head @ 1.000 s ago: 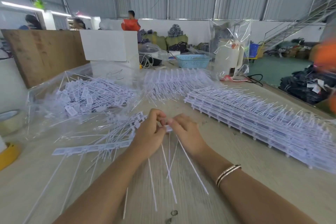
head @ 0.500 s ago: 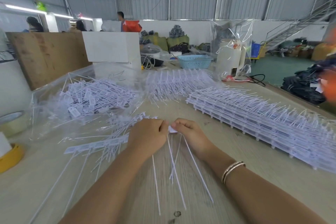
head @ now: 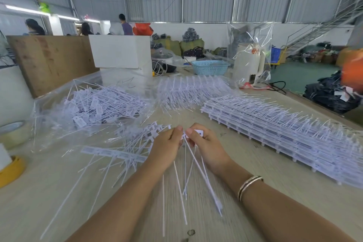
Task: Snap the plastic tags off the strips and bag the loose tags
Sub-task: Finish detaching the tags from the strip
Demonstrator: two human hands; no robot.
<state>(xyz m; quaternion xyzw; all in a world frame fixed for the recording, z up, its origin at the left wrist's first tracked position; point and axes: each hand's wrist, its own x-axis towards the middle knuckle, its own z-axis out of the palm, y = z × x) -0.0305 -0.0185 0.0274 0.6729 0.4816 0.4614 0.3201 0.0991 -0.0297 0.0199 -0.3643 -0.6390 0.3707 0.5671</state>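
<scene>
- While both hands meet above the wooden table [head: 59, 192], the left hand [head: 167, 148] and right hand [head: 206, 146] each pinch the short tag strip [head: 198, 133] between them, its thin white tails hanging toward the person.
- Left of the hands lies a clear bag [head: 59, 116] holding loose tags [head: 102, 106].
- Right of the hands sits a stack of uncut strips [head: 284, 133].

Two hands [head: 188, 143], one bracelet [head: 249, 186], two tape rolls [head: 13, 133], one blue basket [head: 209, 67].
</scene>
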